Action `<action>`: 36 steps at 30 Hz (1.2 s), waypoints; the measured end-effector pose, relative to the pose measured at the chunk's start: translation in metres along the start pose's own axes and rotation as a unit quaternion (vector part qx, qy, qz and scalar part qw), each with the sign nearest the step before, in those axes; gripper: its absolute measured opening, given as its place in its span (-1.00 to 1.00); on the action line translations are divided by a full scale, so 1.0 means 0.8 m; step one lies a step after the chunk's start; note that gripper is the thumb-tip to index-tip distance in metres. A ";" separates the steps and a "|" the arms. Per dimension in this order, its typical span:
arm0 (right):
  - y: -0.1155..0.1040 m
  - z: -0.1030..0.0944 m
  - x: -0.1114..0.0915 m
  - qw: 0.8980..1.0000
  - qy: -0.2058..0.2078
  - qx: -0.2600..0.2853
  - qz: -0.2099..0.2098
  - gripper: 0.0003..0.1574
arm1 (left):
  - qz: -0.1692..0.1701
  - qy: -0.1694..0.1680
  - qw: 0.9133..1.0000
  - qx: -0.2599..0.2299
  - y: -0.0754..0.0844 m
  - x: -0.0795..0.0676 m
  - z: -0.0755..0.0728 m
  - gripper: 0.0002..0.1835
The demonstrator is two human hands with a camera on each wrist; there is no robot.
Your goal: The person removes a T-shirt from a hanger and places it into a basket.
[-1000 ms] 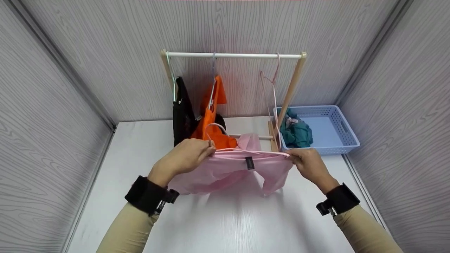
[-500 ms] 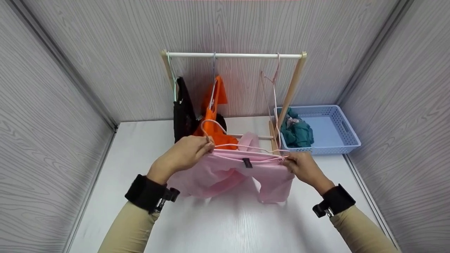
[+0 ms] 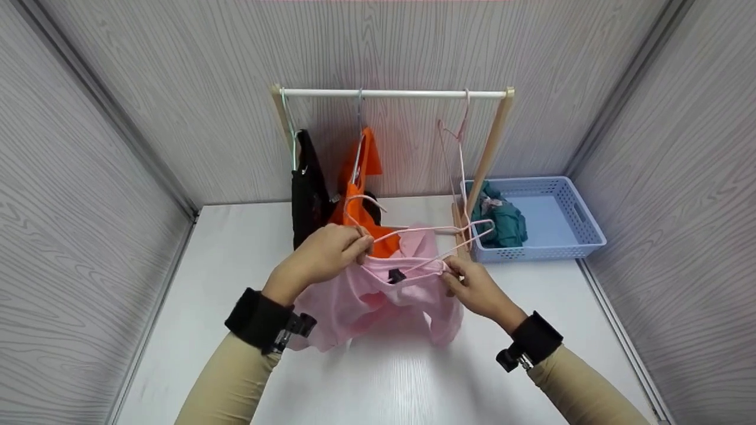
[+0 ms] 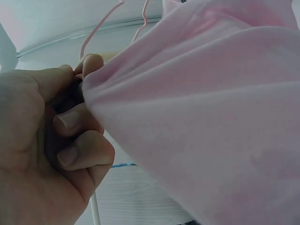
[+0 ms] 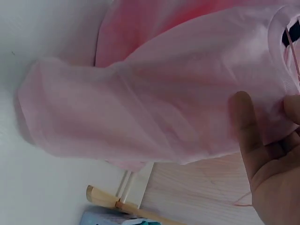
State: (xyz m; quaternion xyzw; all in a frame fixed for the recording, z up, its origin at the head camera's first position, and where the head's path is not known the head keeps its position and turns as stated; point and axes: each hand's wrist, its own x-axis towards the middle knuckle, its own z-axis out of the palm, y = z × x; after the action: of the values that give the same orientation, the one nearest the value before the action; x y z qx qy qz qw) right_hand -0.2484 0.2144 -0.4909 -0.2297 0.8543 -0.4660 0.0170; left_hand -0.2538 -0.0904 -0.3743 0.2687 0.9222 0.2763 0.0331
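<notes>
The left hand (image 3: 322, 255) pinches the pink shirt (image 3: 378, 295) and the pink wire hanger (image 3: 425, 236) above the surface (image 3: 384, 378). The right hand (image 3: 472, 286) pinches the collar. The cloth seems light, soft and floppy; the collar edge is best to hold.

A soft pink cotton T-shirt (image 3: 378, 295) hangs crumpled in the air above the white tabletop (image 3: 378, 378), in front of the wooden clothes rack with a white rail (image 3: 393, 93). Its neckline faces up, showing a small black label (image 3: 396, 275) inside the collar. One sleeve droops on the side nearer the rack's right post. A thin pink wire hanger (image 3: 437, 236) sits tilted at the neckline, one end inside the collar, the other end sticking out towards the rack's right post, its hook rising towards the rack.
</notes>
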 end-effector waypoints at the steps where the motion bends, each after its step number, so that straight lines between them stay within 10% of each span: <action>1: -0.004 0.004 0.002 1.000 -0.007 0.003 0.002 -0.89 | -0.001 -0.001 1.000 0.000 0.003 0.002 0.000 -0.63; 12: -0.047 0.060 0.031 0.996 -0.040 -0.074 -0.006 -0.51 | 0.009 0.051 0.998 0.020 0.033 0.035 0.009 -0.65; 21: -0.053 0.081 0.030 0.971 0.013 -0.223 -0.084 -0.86 | 0.006 0.059 0.998 0.023 0.040 0.042 0.024 -0.62; 29: -0.054 0.093 0.023 0.945 -0.077 -0.234 -0.215 -0.90 | -0.002 0.081 0.996 0.036 0.052 0.045 0.020 -0.62; 36: -0.034 0.102 0.019 0.953 -0.143 -0.217 -0.158 -0.89 | 0.018 0.075 0.997 0.004 0.062 0.049 0.010 -0.62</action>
State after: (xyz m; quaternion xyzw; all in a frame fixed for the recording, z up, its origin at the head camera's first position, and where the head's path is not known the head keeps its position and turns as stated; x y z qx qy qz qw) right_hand -0.2317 0.1316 -0.5119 -0.4244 0.8760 -0.2286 0.0145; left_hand -0.2617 -0.0314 -0.3512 0.2638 0.9182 0.2923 -0.0425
